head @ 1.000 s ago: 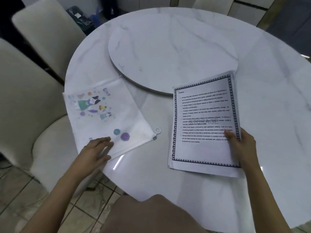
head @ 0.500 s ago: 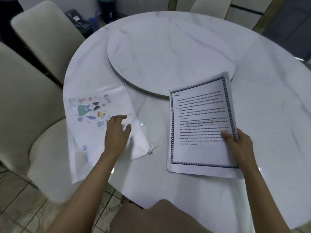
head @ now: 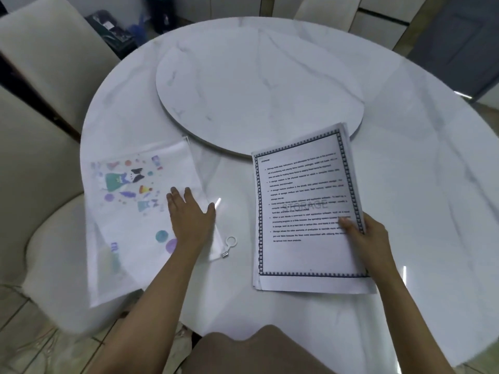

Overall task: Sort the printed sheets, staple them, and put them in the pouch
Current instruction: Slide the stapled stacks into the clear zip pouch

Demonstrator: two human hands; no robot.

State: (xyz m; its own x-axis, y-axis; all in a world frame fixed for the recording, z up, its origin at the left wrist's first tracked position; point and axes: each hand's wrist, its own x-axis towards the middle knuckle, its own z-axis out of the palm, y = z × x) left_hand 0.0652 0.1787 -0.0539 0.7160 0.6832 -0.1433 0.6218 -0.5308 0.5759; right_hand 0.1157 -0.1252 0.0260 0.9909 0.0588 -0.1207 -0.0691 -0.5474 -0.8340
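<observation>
A round white marble-patterned table (head: 405, 184) carries a raised turntable disc (head: 256, 85) of matching stone at its centre. Cream upholstered chairs (head: 46, 66) stand left of the table, another (head: 321, 6) beyond its far edge. Dark clutter, possibly bags (head: 113, 31), sits on the floor behind the table.

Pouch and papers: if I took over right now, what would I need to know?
Left hand: flat on the pouch, open.
Right hand: pinching the right edge of the printed sheets.
Pouch lies at the table's left edge, partly hanging off; its ring pull points toward the sheets.
Sheets sit stacked on the table, right of the pouch, edges slightly uneven.
Done: sheets gathered in one pile.
Left: no stapler is in view and I can't see a staple; staple if needed, then slide them into the pouch.
</observation>
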